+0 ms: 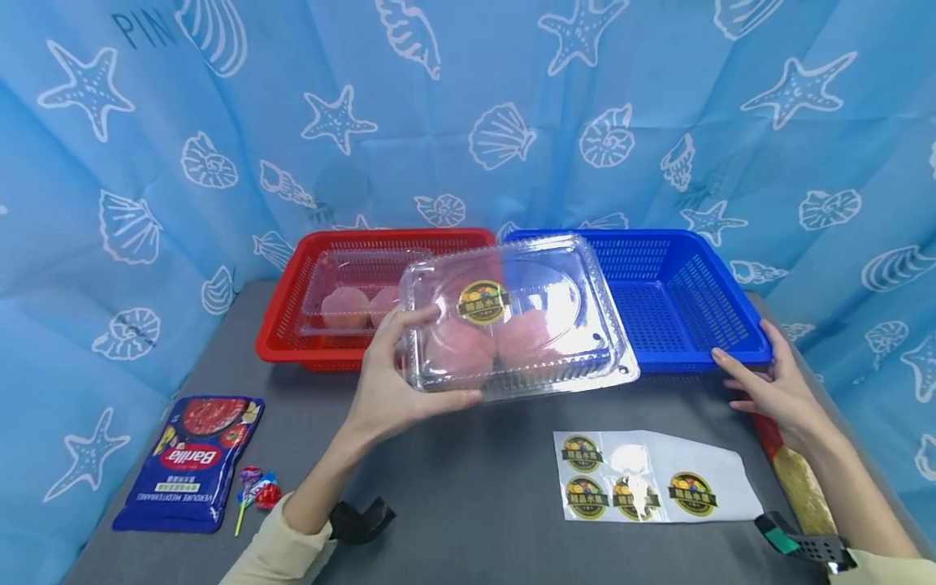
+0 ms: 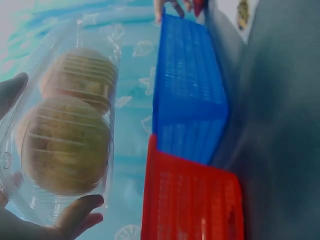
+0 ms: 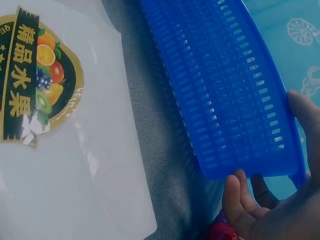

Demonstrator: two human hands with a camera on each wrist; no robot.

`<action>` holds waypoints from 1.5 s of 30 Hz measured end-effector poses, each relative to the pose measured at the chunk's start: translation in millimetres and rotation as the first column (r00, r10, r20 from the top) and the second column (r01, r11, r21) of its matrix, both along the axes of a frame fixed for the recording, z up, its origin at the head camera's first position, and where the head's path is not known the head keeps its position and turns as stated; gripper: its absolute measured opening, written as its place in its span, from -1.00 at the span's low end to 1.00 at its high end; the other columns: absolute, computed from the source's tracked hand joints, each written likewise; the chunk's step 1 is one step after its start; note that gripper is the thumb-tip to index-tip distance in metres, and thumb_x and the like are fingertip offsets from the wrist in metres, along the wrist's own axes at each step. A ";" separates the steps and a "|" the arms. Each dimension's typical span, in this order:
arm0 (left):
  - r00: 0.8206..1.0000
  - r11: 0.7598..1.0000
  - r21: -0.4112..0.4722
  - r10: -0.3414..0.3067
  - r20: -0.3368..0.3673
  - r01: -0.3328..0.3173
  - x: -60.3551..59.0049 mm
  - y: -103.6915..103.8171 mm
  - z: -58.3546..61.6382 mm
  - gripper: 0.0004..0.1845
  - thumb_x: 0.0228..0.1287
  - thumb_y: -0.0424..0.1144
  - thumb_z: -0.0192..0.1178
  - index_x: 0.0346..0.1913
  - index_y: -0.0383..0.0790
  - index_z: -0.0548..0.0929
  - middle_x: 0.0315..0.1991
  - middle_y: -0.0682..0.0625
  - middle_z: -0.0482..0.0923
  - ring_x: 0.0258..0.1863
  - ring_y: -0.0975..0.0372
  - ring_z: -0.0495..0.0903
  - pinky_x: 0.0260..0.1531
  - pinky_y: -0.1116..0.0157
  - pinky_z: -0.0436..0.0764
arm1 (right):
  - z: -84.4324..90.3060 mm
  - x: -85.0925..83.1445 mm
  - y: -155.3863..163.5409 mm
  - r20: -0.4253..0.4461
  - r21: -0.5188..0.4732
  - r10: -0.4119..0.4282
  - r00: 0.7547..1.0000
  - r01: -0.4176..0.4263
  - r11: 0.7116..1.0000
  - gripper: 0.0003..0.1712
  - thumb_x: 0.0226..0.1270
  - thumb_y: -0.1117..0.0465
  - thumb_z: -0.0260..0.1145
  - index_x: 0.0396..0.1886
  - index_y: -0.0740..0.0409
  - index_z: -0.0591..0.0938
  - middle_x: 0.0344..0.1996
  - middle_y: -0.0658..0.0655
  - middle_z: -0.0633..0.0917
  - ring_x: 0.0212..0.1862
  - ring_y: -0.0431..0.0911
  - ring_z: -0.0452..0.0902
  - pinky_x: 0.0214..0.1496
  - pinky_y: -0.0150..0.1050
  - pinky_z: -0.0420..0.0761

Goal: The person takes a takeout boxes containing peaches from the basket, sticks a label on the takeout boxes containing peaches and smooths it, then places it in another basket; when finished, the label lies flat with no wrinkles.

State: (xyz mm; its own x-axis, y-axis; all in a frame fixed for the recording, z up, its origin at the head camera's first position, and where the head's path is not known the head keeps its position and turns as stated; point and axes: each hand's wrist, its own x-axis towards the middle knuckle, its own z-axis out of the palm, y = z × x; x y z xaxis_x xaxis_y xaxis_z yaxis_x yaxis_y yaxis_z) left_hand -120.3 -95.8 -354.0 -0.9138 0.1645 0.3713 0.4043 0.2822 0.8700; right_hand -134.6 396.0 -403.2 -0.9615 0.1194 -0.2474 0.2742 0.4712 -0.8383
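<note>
Item: clear clamshell box (image 1: 515, 313) with two pink round fruits inside and a round sticker (image 1: 483, 301) on its lid. It is sitting in the centre of the head view, lifted above the grey table (image 1: 468, 471) in front of the two baskets. The left hand (image 1: 398, 382) is gripping its near left corner, thumb curling under the edge and fingers over the lid.

Item: blue basket (image 1: 673, 296), lying right of centre. The right hand (image 1: 771, 390) is holding its near right corner, fingers curled at the rim.

Item: red basket (image 1: 292, 325), standing left of centre beside the blue one, holding a second clear box (image 1: 351, 292) of fruit.

Item: sticker sheet (image 1: 651, 475), lying at lower right on the table.

Item: blue Barilla pouch (image 1: 190, 459) and lollipops (image 1: 256, 491), lying at lower left.
</note>
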 end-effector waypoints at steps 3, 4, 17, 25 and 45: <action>1.000 1.000 0.009 -0.002 -0.021 0.002 -13.7 21.4 1.6 -0.11 -0.23 -0.02 0.64 0.32 0.15 0.51 0.33 0.12 0.47 0.34 0.21 0.37 0.19 -0.08 0.63 | -1.8 0.5 0.8 0.013 -0.001 -0.002 1.000 0.002 1.000 0.13 0.61 -0.16 0.03 0.55 -0.17 -0.69 0.48 0.77 -0.10 -0.30 -0.62 0.43 -0.29 -0.38 0.72; 1.000 1.000 0.008 -0.001 -0.028 0.001 -17.8 28.4 2.2 -0.10 -0.24 -0.02 0.65 0.32 0.14 0.52 0.33 0.12 0.48 0.35 0.21 0.36 0.21 -0.09 0.61 | -2.2 0.7 0.9 0.017 -0.005 -0.005 1.000 0.005 1.000 0.13 0.61 -0.17 0.03 0.55 -0.18 -0.69 0.48 0.76 -0.11 -0.30 -0.62 0.43 -0.28 -0.38 0.72; 0.997 0.999 0.026 -0.025 0.071 0.024 -61.4 121.0 -1.1 -0.04 -0.22 0.00 0.66 0.38 0.11 0.51 0.53 0.02 0.28 0.54 0.13 0.22 0.30 -0.07 0.57 | -8.7 0.2 -0.1 -0.009 -0.062 -0.012 1.000 0.012 0.998 0.12 0.61 -0.11 0.05 0.55 -0.24 -0.68 0.49 0.76 -0.09 -0.27 -0.63 0.48 -0.27 -0.32 0.77; 0.992 1.000 -0.005 0.021 0.124 -0.021 -70.5 165.6 -5.6 -0.03 -0.25 0.06 0.67 0.39 0.22 0.50 0.60 -0.02 0.18 0.61 0.06 0.16 0.36 -0.17 0.49 | -10.2 -2.1 -2.9 -0.029 -0.110 -0.006 1.000 0.002 0.994 0.09 0.61 -0.09 0.06 0.57 -0.30 -0.62 0.50 0.72 -0.09 -0.24 -0.60 0.54 -0.28 -0.29 0.77; 0.966 0.957 -0.286 0.124 0.228 -0.055 -88.7 201.4 -23.5 -0.03 -0.25 0.12 0.69 0.35 0.17 0.49 0.58 -0.17 0.14 0.47 -0.13 0.38 0.32 -0.12 0.56 | -10.4 0.3 -5.5 -0.030 -0.062 -0.034 0.999 0.032 0.998 0.10 0.62 -0.13 0.03 0.55 -0.23 -0.67 0.49 0.72 -0.05 -0.28 -0.61 0.48 -0.30 -0.28 0.78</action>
State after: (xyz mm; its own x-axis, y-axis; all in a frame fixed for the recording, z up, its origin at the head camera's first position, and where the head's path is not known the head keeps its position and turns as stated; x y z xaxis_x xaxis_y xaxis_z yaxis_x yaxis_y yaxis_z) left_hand -209.0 105.6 -377.5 -0.9857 0.1424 0.0901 0.1544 0.5497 0.8210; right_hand -134.3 390.5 -413.6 -0.9647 0.1364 -0.2254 0.2621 0.4101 -0.8736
